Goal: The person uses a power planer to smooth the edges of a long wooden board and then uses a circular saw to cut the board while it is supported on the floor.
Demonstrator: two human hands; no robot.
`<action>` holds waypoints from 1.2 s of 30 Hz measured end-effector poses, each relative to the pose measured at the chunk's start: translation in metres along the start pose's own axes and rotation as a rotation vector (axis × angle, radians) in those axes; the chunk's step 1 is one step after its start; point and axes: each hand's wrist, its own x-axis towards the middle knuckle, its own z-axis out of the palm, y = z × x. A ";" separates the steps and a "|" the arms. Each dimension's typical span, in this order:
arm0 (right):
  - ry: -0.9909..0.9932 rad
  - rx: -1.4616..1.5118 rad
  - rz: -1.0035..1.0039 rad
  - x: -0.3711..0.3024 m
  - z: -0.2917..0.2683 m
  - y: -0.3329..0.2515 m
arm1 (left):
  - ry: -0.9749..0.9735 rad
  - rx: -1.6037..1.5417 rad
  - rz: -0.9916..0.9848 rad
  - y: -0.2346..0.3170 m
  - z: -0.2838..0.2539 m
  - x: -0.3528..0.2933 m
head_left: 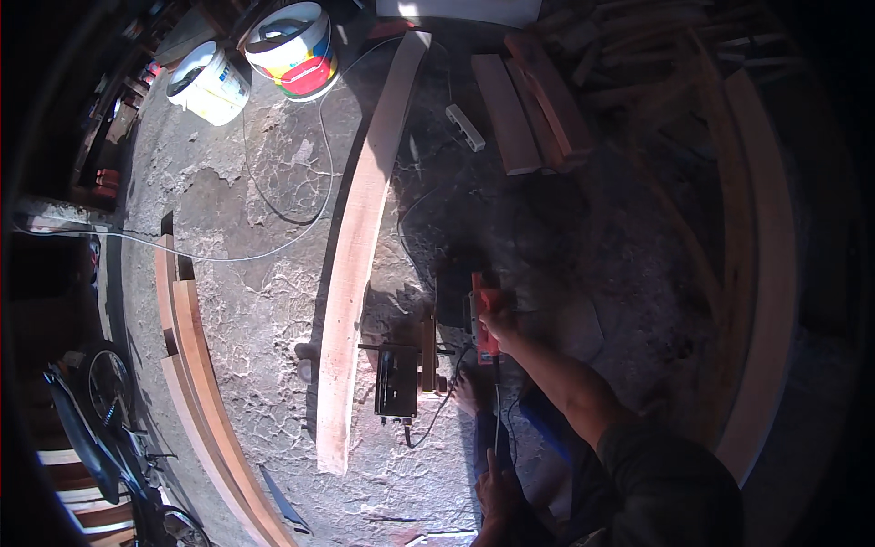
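Note:
My right hand [498, 326] is closed round a red corded power tool [488, 301], held over the floor right of the long plank; shadow hides its exact kind. Lower down, my left hand [495, 488] is closed on a thin grey cord or rod [498, 424] that runs up toward the tool's rear end. A black boxy tool [396, 383] with a flat plate, a crosswise rod and a cable rests on the floor to the left. Between it and the red tool stands a narrow brown piece [428, 356]. My bare foot [468, 394] shows just below.
A long pale plank [365, 219] lies lengthwise on the rough concrete. More boards lie left [205, 365], far right [761, 273] and at the back [506, 114]. A white power strip [465, 128], loose cables and two buckets [292, 55] are behind. A bicycle [109, 410] stands lower left.

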 end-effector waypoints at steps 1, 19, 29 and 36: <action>-0.004 0.005 0.000 0.006 0.003 0.006 | -0.057 0.007 0.000 -0.002 0.000 0.004; 0.129 0.217 -0.058 0.122 0.067 0.053 | -0.024 0.079 0.065 0.017 -0.024 0.045; 0.116 0.192 -0.065 0.119 0.061 0.048 | -0.099 0.068 0.045 0.018 -0.022 0.049; 0.190 0.150 -0.166 0.107 0.078 0.044 | -0.036 0.093 0.024 0.016 -0.021 0.056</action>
